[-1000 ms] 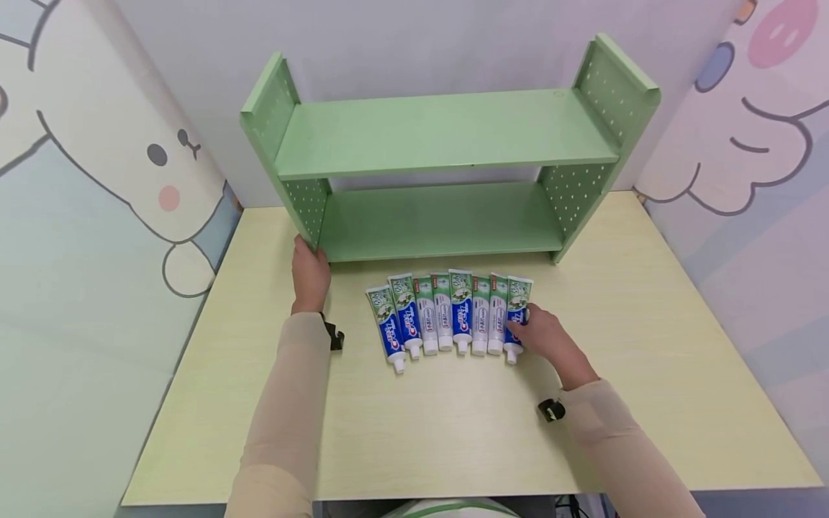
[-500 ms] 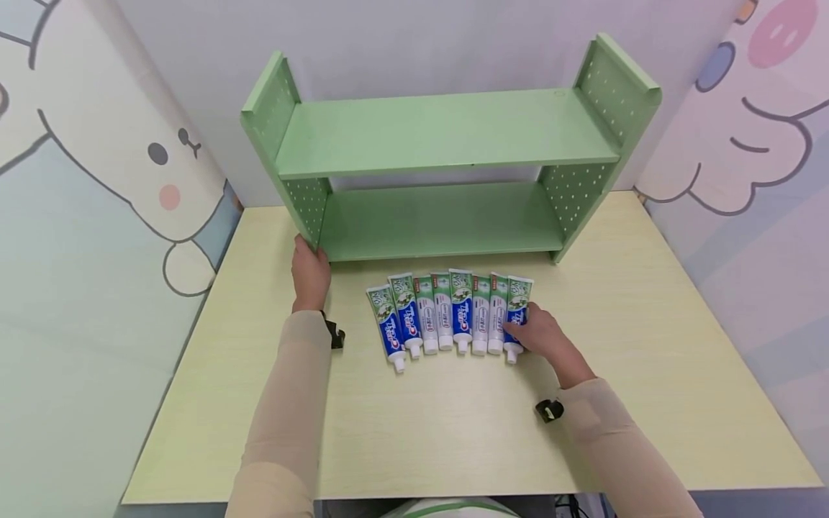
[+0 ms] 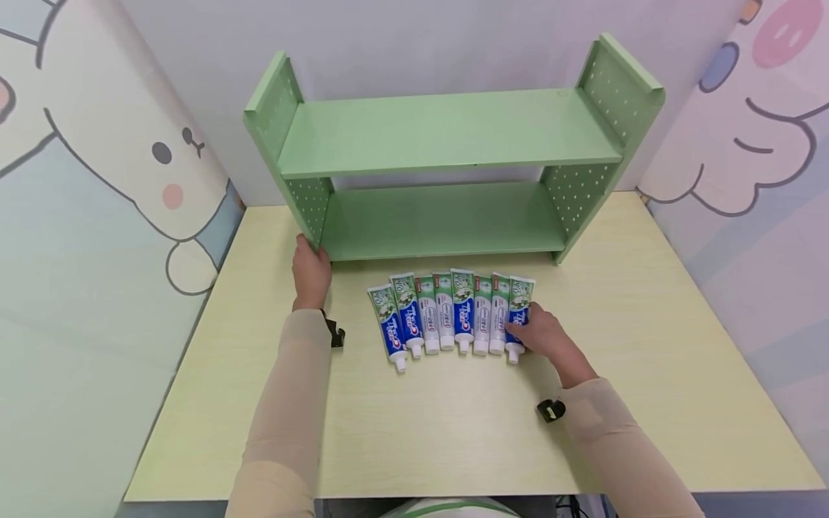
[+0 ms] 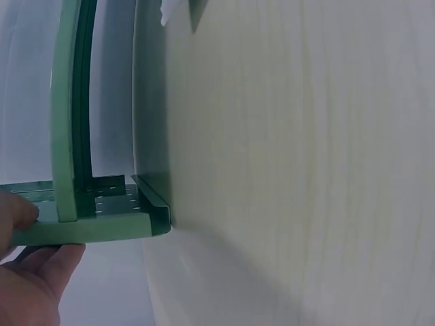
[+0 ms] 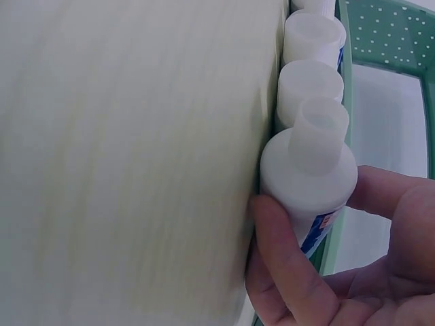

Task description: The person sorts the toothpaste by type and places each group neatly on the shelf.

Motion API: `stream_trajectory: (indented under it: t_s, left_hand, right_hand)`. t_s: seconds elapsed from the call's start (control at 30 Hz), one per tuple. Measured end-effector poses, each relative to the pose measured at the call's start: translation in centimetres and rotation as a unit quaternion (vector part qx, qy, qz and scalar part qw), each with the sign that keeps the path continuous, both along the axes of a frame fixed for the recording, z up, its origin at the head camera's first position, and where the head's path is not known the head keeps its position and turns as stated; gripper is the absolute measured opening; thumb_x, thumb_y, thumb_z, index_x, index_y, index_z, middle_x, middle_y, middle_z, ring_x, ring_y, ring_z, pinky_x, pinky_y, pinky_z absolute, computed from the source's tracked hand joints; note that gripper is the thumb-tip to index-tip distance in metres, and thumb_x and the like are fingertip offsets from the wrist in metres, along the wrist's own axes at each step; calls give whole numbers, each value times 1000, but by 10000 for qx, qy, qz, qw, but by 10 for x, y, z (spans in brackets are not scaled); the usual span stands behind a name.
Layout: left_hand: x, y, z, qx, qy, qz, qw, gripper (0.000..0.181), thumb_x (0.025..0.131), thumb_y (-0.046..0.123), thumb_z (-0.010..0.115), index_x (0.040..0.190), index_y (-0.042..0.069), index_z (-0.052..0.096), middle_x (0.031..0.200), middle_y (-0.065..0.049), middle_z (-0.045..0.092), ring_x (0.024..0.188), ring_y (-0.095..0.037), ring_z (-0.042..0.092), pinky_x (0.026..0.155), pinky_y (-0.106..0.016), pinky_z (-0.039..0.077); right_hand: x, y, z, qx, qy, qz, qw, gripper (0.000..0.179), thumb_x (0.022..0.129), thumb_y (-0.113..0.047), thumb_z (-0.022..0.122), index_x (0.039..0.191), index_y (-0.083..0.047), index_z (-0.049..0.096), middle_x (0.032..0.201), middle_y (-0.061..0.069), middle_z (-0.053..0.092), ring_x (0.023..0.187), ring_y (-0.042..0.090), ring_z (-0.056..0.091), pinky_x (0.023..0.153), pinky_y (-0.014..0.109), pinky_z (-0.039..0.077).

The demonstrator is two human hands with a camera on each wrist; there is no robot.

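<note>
My left hand (image 3: 311,277) grips the lower front of the left side panel of a green two-tier shelf (image 3: 447,133). In the left wrist view, thumb and fingers (image 4: 61,268) lie on opposite faces of that panel (image 4: 109,229). Several toothpaste tubes lie side by side on the table before the shelf, caps toward me. At the row's right end, my right hand (image 3: 549,339) pinches a blue-and-green toothpaste tube (image 3: 521,296). Up close, its white cap (image 5: 319,136) points at the right wrist camera, thumb on one side and fingers (image 5: 285,261) on the other.
The light wood table (image 3: 421,432) ends at a front edge near the person's body. White-and-green tubes (image 3: 482,316) lie right beside the held one. A wall stands behind the shelf, and cartoon-printed walls (image 3: 129,288) flank the table.
</note>
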State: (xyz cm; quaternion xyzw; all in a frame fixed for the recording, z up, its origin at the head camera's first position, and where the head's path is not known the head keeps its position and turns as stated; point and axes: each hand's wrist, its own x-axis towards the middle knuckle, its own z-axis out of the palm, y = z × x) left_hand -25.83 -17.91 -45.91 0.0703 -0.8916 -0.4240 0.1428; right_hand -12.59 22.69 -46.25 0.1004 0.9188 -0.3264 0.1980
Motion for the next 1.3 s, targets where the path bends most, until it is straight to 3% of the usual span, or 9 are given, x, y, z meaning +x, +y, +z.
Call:
stream_trajectory:
  t_s: [0.3,0.47,1.3]
  left_hand:
    - [-2,-4,0,-20,78,-124,9999,40,101,10,49,135,-7,36,122,-31,53,111,-43,54,88,-52,45]
    - [-2,-5,1,-60,30,-109,9999,41,101,9,50,135,-7,35,123,-32,53,111,-43,54,88,-52,45]
    - [-1,-5,2,107,17,-157,9998,39,101,9,49,135,-6,36,124,-30,52,111,-41,54,87,-51,45]
  right_hand:
    - [-1,3,-5,-204,-49,-119,9997,62,96,-26,61,131,16,32,108,30,53,77,29,59,62,37,51]
    - [-1,2,-7,-401,-89,-204,9989,59,96,-23,61,131,15,32,106,29,53,70,26,61,56,34,53]
    - [1,1,5,-371,-252,-349,9984,58,94,-27,64,131,11,40,101,22,61,67,20,62,63,36,51]
